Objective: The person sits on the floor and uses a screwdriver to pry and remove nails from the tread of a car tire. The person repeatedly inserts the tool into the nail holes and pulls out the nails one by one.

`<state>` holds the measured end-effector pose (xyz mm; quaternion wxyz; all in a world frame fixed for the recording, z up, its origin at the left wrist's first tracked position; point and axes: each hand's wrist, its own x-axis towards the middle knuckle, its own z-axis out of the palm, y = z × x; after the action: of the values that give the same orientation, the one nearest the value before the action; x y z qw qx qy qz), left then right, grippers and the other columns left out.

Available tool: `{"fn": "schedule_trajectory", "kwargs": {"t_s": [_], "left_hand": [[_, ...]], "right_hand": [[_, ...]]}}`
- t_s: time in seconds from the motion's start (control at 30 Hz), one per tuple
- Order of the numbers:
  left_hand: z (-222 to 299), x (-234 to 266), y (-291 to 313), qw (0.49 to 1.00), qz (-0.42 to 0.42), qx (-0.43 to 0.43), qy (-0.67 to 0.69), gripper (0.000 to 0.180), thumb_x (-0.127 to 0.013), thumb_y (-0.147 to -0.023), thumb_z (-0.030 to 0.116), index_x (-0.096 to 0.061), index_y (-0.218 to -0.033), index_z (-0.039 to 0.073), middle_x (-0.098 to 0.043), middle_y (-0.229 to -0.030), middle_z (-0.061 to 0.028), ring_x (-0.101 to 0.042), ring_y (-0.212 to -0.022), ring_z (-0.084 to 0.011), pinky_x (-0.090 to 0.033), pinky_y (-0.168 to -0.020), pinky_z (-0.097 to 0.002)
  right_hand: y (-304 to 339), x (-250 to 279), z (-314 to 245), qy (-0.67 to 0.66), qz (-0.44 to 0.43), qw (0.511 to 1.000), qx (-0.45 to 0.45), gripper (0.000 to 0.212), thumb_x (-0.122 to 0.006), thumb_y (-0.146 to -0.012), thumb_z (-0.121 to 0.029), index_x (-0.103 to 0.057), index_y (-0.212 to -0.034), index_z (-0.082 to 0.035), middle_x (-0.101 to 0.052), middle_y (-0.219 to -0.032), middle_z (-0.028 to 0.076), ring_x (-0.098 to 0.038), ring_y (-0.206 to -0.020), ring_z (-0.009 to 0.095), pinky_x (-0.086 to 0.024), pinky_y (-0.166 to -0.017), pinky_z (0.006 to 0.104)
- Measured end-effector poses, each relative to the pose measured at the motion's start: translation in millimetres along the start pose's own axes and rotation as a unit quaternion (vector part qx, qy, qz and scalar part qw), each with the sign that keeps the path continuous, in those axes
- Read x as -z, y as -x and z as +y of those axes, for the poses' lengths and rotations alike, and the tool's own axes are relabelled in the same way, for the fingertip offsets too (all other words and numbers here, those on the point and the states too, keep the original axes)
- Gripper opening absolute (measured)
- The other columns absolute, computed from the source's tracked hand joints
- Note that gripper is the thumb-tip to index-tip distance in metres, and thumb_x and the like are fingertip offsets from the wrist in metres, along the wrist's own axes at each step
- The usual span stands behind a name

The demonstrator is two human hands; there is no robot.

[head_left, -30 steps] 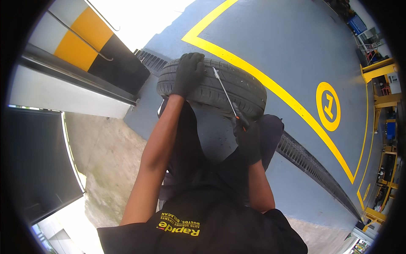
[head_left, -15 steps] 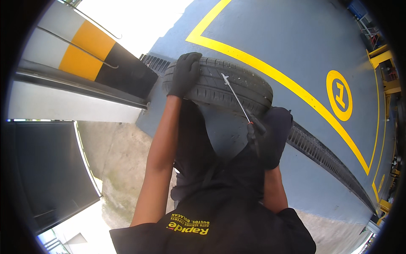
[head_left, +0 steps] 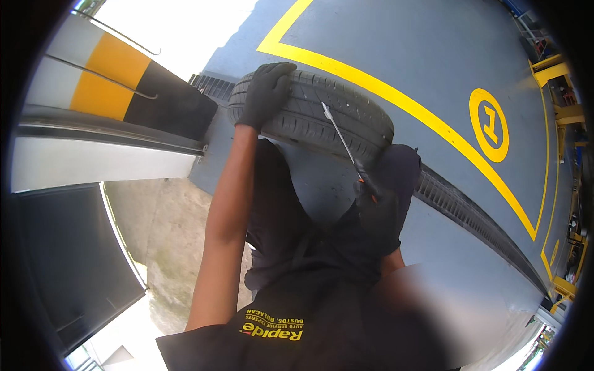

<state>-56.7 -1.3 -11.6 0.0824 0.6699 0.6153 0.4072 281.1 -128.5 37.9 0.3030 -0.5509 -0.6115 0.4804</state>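
A black car tyre [head_left: 346,114] stands on its tread between my knees, its grooved tread facing up. My left hand [head_left: 268,93], in a dark glove, is closed over the tyre's left end, fingers bent across the tread. The gloved right hand [head_left: 376,207] grips a thin tool [head_left: 341,139] near my right knee. That tool has a slim metal shaft, a pale hooked or notched tip and some orange at its handle; its exact kind is unclear. Its tip overlies the middle of the tread; whether it touches the rubber I cannot tell.
A metal drain grate [head_left: 461,204] crosses the grey floor [head_left: 402,43] to the right. Yellow floor lines [head_left: 371,83] run beyond the tyre. At the left stands a striped post [head_left: 111,77] with thin metal rods. Yellow equipment [head_left: 550,74] lines the far right.
The view has shifted, so tyre and floor appear slightly higher and further left. My right hand and the tool have drawn a little toward me. My left hand stays on the tyre.
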Motion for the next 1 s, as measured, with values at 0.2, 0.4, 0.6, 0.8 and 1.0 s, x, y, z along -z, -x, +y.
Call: {"fn": "schedule_trajectory", "kwargs": {"t_s": [0.2, 0.4, 0.6, 0.8, 1.0], "left_hand": [[4, -7, -2, 0.999, -0.006, 0.035, -0.022, 0.040, -0.052, -0.092, 0.017, -0.071, -0.124, 0.003, -0.069, -0.125, -0.0190, -0.063, -0.119, -0.0331, -0.047, -0.105, -0.0421], [-12, 6, -5, 0.999, 0.014, 0.048, -0.017, 0.040, -0.052, -0.092, 0.016, -0.070, -0.125, 0.002, -0.069, -0.126, -0.0190, -0.064, -0.118, -0.0325, -0.048, -0.104, -0.0411], [9, -6, 19, 0.999, 0.035, 0.016, 0.038, 0.037, -0.053, -0.091, 0.017, -0.072, -0.117, 0.000, -0.070, -0.123, -0.0195, -0.063, -0.115, -0.0388, -0.047, -0.104, -0.0459], [15, 4, 16, 0.998, 0.036, 0.027, 0.047, 0.035, -0.053, -0.092, 0.015, -0.071, -0.117, -0.002, -0.071, -0.119, -0.0208, -0.063, -0.114, -0.0379, -0.048, -0.102, -0.0464], [11, 6, 7, 0.992, 0.020, 0.042, 0.115, 0.034, -0.050, -0.099, 0.016, -0.071, -0.117, -0.003, -0.072, -0.117, -0.0192, -0.066, -0.112, -0.0324, -0.049, -0.102, -0.0416]], "right_hand": [[-2, -6, -3, 0.105, 0.013, 0.993, 0.053, 0.034, -0.061, -0.099, -0.010, -0.069, -0.130, -0.002, -0.063, -0.068, 0.014, -0.061, -0.058, 0.015, -0.047, -0.058, 0.0330], [-36, -23, 37, 0.096, 0.044, 0.983, 0.151, 0.034, -0.063, -0.099, -0.015, -0.070, -0.131, -0.005, -0.062, -0.066, 0.010, -0.058, -0.056, 0.013, -0.046, -0.054, 0.0328], [-99, -56, 2, -0.334, -0.118, 0.932, -0.073, 0.040, -0.062, -0.102, -0.016, -0.063, -0.142, -0.010, -0.054, -0.069, -0.003, -0.046, -0.054, 0.003, -0.035, -0.049, 0.0218], [-107, -35, -7, -0.294, -0.054, 0.954, -0.031, 0.031, -0.059, -0.106, -0.024, -0.063, -0.129, -0.005, -0.054, -0.073, -0.002, -0.044, -0.054, 0.003, -0.034, -0.046, 0.0214], [-182, -33, -36, -0.215, 0.066, 0.971, 0.086, 0.024, -0.056, -0.107, -0.022, -0.063, -0.118, -0.002, -0.059, -0.076, 0.001, -0.051, -0.062, 0.004, -0.041, -0.053, 0.0232]]}}
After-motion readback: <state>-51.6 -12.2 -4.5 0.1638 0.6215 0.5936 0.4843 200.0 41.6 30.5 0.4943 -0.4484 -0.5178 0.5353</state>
